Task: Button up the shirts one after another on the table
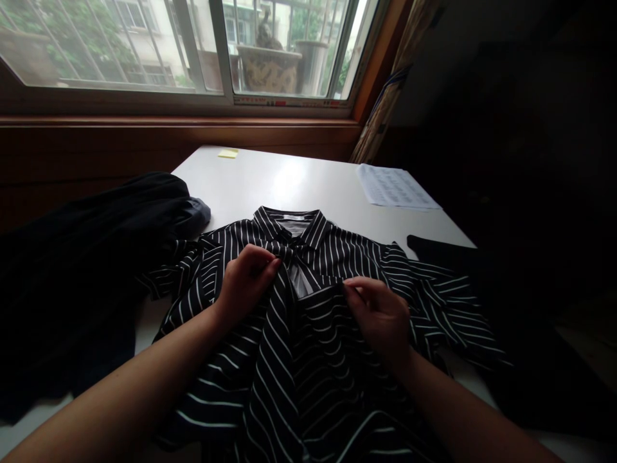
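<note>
A black shirt with thin white stripes (308, 360) lies face up on the white table (299, 180), collar pointing toward the window. My left hand (247, 276) is closed, pinching the left front edge of the shirt just below the collar. My right hand (378, 315) is also closed, its fingers gripping the right front edge at chest height. Between the two hands the shirt front is parted, showing a pale inner lining.
A pile of dark clothing (91, 270) covers the table's left side. A printed paper sheet (395, 186) lies at the far right, a yellow sticky note (228, 154) at the far edge. Behind is a wooden window sill (178, 122). Dark cloth (482, 270) lies at the right.
</note>
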A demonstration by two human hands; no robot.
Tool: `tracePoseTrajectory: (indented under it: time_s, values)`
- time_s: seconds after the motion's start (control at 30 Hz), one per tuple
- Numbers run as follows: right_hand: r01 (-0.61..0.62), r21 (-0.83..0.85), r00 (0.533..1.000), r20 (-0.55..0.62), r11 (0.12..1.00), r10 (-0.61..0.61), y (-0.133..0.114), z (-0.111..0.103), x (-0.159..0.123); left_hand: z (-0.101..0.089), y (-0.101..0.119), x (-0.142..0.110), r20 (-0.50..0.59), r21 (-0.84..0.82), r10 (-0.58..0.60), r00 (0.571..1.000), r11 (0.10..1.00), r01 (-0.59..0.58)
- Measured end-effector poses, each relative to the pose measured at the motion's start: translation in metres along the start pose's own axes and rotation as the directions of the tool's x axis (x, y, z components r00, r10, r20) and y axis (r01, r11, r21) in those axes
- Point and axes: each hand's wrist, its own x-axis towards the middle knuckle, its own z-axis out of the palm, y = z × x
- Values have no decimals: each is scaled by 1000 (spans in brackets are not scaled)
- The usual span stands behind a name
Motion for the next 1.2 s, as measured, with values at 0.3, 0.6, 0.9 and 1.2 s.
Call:
tracePoseTrajectory:
  time_s: [0.3,0.6,0.9,1.2]
  values:
    - [-395,249,901,-85,884,426,22,0,12,-3,-1,5,-60,-194,-114,992,976,101]
    - [-407,249,904,-29,879,426,33,6,16,-1,-14,13,-13,-251,-171,985,954,163]
    - [72,193,974,198,979,-110,0,2,9,3,-15,7,188,-235,-87,978,963,130]
    - [-177,124,875,475,976,98,9,16,4,3,-9,12,102,-113,-11,995,993,22]
